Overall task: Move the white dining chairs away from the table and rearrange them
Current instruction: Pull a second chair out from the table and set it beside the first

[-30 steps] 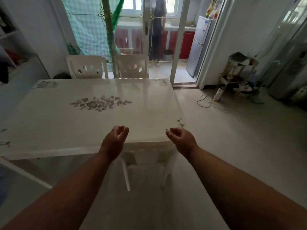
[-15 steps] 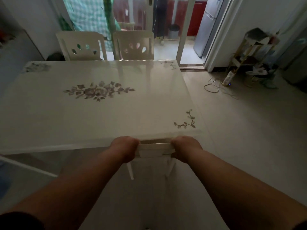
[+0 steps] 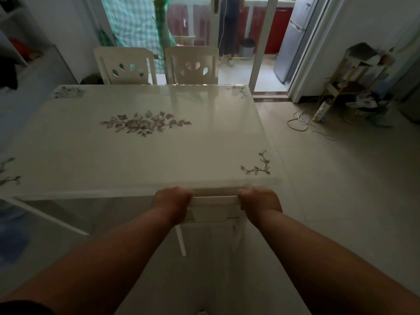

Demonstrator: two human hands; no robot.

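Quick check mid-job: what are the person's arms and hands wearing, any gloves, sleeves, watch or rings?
No gloves: the left hand and right hand are bare, and both forearms are uncovered from wrist to near the elbow. No watch or band shows on either wrist. A dark sleeve edge shows at the bottom left corner, on the left arm. Rings cannot be ruled out, since the fingers are curled out of sight.

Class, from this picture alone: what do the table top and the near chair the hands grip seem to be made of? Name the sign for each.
Table top: probably glass or glossy lacquer with a printed flower pattern; it mirrors the far chair backs and the doorway light.
Near chair: looks like white-painted wood or board, matte, with flat square-edged rails; plastic cannot be ruled out. The left hand and right hand are closed on its top rail.
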